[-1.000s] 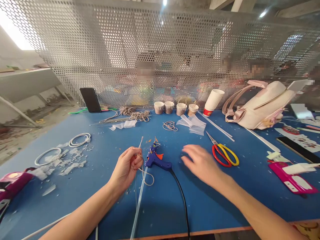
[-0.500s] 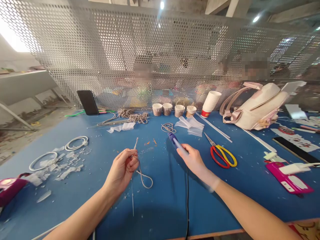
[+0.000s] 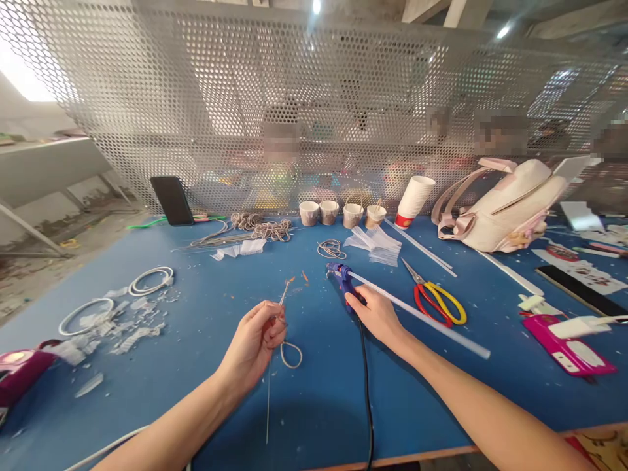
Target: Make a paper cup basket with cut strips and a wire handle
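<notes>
My left hand (image 3: pixel 262 330) pinches a thin beige cord (image 3: pixel 293 355); a short end points up past the fingertips, a loop hangs to the right, and a thin straight strand drops below. In my right hand (image 3: pixel 377 314) is a blue glue gun (image 3: pixel 343 275), gripped by its handle. Its nozzle points left, toward the upright cord end but apart from it. A long translucent glue stick (image 3: pixel 426 317) sticks out of the gun's back, passing above my right wrist. From the handle a black cable (image 3: pixel 366 386) runs down to the table's front edge.
Red-and-yellow scissors (image 3: pixel 432 294) lie right of my right hand. Small wrapped cups (image 3: pixel 328 212), a paper cup stack (image 3: pixel 415 201) and a backpack (image 3: pixel 510 203) stand along the perforated screen (image 3: pixel 220 118). A pink power strip (image 3: pixel 564 347) lies right; white coils (image 3: pixel 150 280) and scraps lie left.
My left hand has shifted slightly right and down with the cord. My right hand has turned the glue gun so that its nozzle points left and the glue stick shows lengthwise.
</notes>
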Demonstrator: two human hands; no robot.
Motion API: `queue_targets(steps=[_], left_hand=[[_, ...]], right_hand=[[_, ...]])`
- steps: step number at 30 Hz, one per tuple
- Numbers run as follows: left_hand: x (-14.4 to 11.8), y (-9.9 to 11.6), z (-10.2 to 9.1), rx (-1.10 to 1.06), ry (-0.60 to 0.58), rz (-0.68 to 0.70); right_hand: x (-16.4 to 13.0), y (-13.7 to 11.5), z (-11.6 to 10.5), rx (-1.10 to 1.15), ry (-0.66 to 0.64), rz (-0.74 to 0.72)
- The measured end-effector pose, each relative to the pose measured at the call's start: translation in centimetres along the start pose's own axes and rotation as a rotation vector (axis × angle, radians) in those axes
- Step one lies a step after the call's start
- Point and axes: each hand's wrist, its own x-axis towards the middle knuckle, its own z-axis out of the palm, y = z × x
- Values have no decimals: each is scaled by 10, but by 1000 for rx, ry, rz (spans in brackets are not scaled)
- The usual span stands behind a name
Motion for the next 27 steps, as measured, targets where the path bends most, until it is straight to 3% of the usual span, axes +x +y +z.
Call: queue_targets(steps=[7,9,11,13,15,22,27], left_hand=[[-6,-1,1,-5,-17,21],[-9,-3,2,13,-27,26],[-12,-7,5,54,-37,26],[-17,-11,8,120,-55,39],[-21,-15,10,207,-79,91],[-29,-19,7,588,-130,382],[-27,-22,7,660,-142,453]], right_hand=[[-20,-20,-27,73,64,34],[-33,-38,-34,265,-23,65],[-42,-59,-37,528,-199,71],[-43,-79,-34,767,-325,137],[-38,-94,-27,960,-368,235],[-26,-116,-10,1279,-344,466],[-33,-117,-7,1416,-320,545]])
